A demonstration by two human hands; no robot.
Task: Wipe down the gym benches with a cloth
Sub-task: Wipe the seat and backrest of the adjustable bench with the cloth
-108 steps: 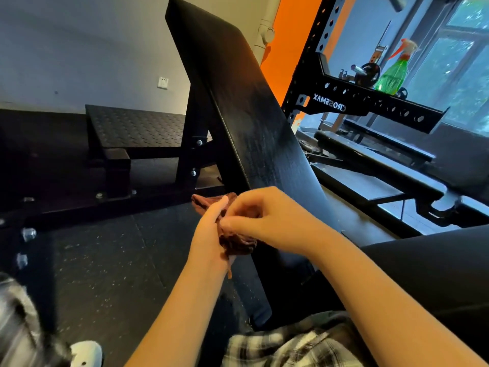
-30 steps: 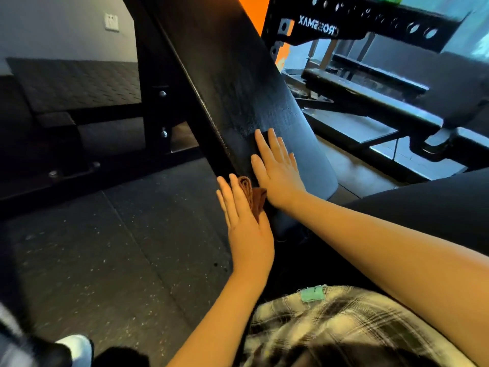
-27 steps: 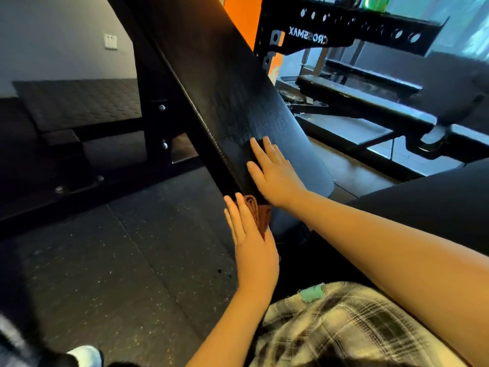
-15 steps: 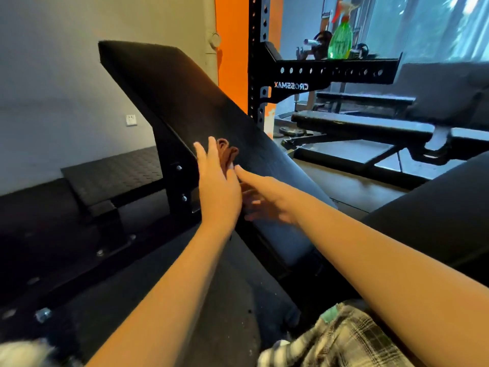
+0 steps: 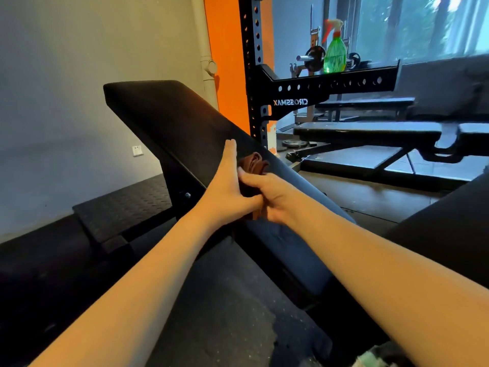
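A black inclined bench pad (image 5: pixel 169 120) slopes down from upper left toward me. A crumpled brown cloth (image 5: pixel 254 163) lies against the pad about halfway up. My left hand (image 5: pixel 226 186) presses on the cloth from the left with its fingers straight and pointing up the pad. From the right, my right hand (image 5: pixel 275 198) meets it, fingers and thumb curled round the cloth's lower part, and the two hands touch. Most of the cloth is hidden between them.
A black rack (image 5: pixel 328 87) with a green spray bottle (image 5: pixel 335 55) on its arm stands behind the pad. A flat bench (image 5: pixel 367 131) sits at right, and a black textured platform (image 5: pixel 124 205) at left. Dark rubber floor (image 5: pixel 225 313) lies below.
My right hand has come up from the pad's lower part and closed on the cloth beside my left hand. The left hand and cloth stay about mid-pad.
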